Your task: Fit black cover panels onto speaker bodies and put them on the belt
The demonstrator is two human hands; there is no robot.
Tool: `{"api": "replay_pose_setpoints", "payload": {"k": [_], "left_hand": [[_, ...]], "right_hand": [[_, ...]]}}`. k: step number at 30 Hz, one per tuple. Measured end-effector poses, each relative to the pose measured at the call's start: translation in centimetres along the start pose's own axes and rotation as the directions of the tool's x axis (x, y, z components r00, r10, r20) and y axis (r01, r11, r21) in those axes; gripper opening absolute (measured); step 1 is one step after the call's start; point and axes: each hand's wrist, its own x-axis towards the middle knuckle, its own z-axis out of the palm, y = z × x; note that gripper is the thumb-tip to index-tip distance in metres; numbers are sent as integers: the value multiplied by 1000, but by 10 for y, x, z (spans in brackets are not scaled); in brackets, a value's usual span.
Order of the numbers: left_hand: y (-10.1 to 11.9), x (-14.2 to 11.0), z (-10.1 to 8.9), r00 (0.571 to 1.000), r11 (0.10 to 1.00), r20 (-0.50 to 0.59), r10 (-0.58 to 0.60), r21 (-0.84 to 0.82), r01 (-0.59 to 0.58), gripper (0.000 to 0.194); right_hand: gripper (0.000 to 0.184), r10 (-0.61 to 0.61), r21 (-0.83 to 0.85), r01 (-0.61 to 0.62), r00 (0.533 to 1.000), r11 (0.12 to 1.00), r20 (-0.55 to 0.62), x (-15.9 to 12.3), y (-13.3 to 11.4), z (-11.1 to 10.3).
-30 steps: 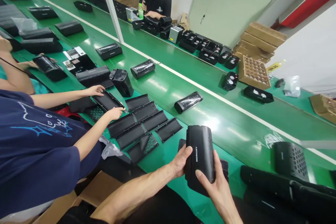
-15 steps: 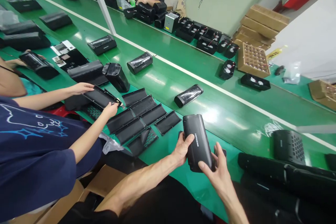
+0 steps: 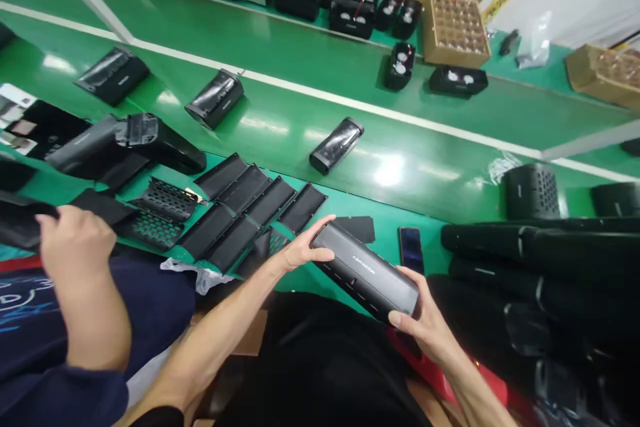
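Between my two hands I hold a black speaker housing (image 3: 367, 270) with white lettering on its upper face, tilted lengthwise above the near edge of the green bench. My left hand (image 3: 309, 247) grips its left end, thumb on top. On the right end, my right hand (image 3: 417, 303) is closed with the thumb at the near edge and fingers behind. Behind the housing a flat black panel (image 3: 360, 228) lies on the bench, and a phone (image 3: 411, 250) rests to the right. Several black curved panels (image 3: 245, 190) lie in rows to the left.
A co-worker's hand (image 3: 80, 240) holds a dark panel at the left. Black speakers (image 3: 337, 145) sit along the green conveyor (image 3: 280, 120). Stacked black housings (image 3: 525, 247) crowd the right side. A divided cardboard box (image 3: 456, 27) stands across the line.
The view has swung downward and to the right. The housing has turned from upright to lying slantwise, with my hands now at its two ends. The co-worker's hand has moved left.
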Motion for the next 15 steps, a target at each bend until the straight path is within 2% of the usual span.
{"api": "replay_pose_setpoints", "payload": {"k": [2,6,9,12,15], "left_hand": [[-5,-11,-4,998,997,36,-58,58,56,94],[-24,-36,3,990,983,-43,-131,123,135,85],[-30,-45,6,984,971,-105,-146,176,162,81],[-29,-44,4,962,951,-168,-213,191,244,77],[-28,-42,0,938,928,-117,-326,151,341,79]], "right_hand": [[93,65,54,-66,998,996,20,-10,6,2],[87,127,188,-117,991,975,-45,-23,25,21],[83,170,273,-148,984,951,-57,-24,33,29],[82,254,346,-246,967,906,23,-16,32,25],[79,308,324,-316,948,892,76,-6,30,20]]}}
